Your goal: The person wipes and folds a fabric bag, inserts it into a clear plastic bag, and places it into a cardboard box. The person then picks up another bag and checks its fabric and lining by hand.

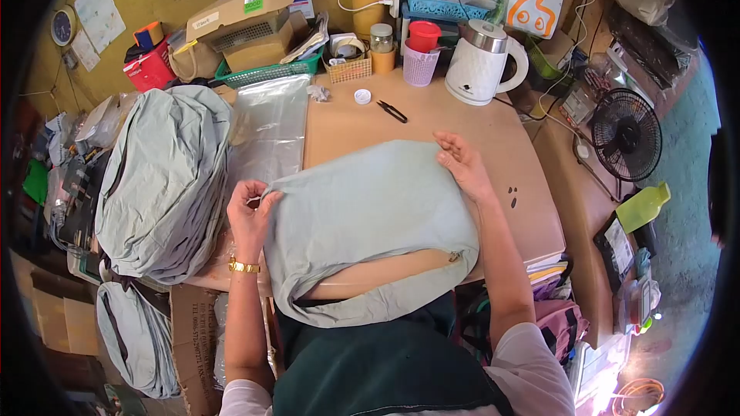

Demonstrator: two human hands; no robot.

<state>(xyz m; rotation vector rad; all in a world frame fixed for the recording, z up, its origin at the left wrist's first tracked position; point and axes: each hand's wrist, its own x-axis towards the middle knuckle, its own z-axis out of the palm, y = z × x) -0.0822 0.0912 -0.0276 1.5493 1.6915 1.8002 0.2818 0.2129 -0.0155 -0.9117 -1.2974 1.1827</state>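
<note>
Fisheye warp, dk corners, btm-rt glare

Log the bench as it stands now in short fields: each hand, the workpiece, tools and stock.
Left hand: fingers pinching the far left corner of the grey bag
Right hand: at the bag's far right corner; whether it grips is unclear
Workpiece: body laid out on the table, strap looped toward the wearer
Tools: black snips lying beyond the bag
Stock: pile of similar grey cloth at left; clear plastic between it and the snips
Back of table: white kettle, upright
</note>
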